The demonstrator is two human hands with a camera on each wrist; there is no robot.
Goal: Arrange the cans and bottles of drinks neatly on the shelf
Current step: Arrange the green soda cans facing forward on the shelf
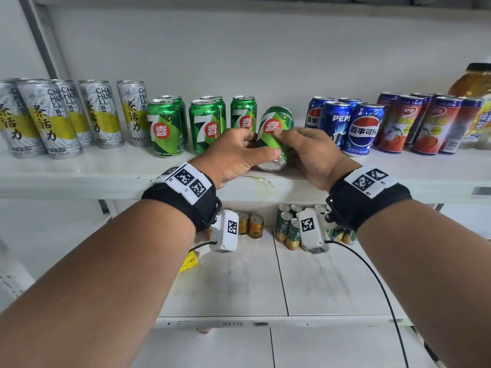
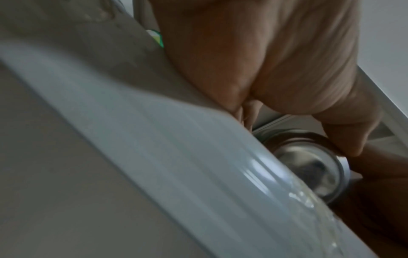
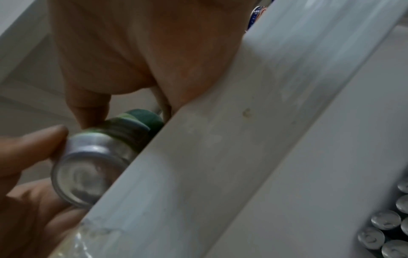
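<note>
Both forearms reach in from the bottom of the head view, each with a black wrist strap carrying white tags. On the white shelf (image 1: 79,173), at far left, stands a group of tall silver-and-yellow Cha Huo Li cans (image 1: 62,118), upright. Next to them come the upright green 7-Up cans (image 1: 166,128), set in short rows front to back. Just right of these, the left hand (image 1: 236,155) curls round one tilted 7-Up can (image 1: 276,128), thumb lying across its lower body. This can leans with its long axis slanting: its top points up and away toward the back wall, its shiny concave base points down toward the camera, by the shelf's front edge. The right hand (image 1: 308,152) grasps the same can from the other side, thumb on the red logo. In the left wrist view the base (image 2: 309,165) shows behind the shelf lip. Farther right stand blue Pepsi cans (image 1: 364,128), then red fruit-drink cans (image 1: 430,126), and a large orange-juice bottle (image 1: 475,102) at the edge.
</note>
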